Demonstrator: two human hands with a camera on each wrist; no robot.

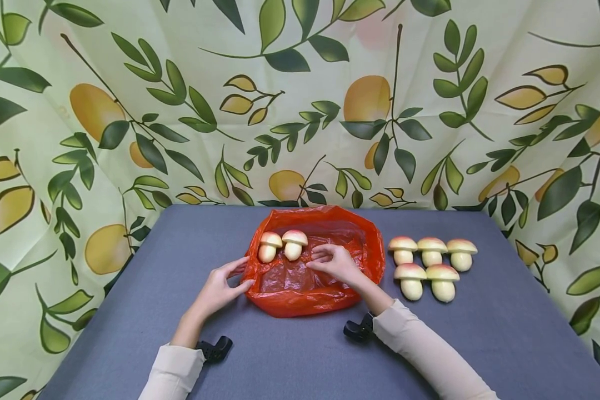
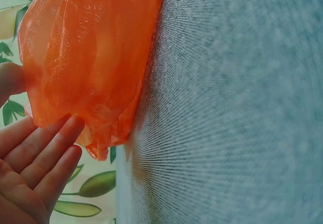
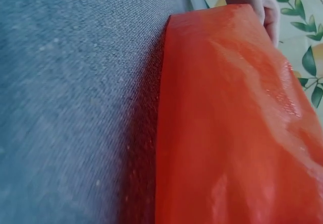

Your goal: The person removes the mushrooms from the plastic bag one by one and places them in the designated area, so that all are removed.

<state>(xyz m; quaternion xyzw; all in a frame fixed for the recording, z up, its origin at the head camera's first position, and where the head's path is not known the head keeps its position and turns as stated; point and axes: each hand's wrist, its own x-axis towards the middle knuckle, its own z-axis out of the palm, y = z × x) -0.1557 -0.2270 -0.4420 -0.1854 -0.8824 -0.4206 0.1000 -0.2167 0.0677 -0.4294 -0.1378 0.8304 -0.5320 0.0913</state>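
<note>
An opened red plastic bag lies on the table with its mouth spread upward. Inside its left part are two mushrooms, pale-stemmed with pinkish-yellow caps, side by side. My left hand touches the bag's left side; the left wrist view shows its fingers fairly straight against the red plastic. Over the bag's inside, right of the two mushrooms, is my right hand, its fingers loosely extended with nothing seen in them. The bag's wall hides that hand's fingers in the right wrist view.
Several more mushrooms stand in two rows on the blue-grey table, right of the bag. A curtain with leaves and fruit hangs behind the table and along its sides. Each wrist wears a black device.
</note>
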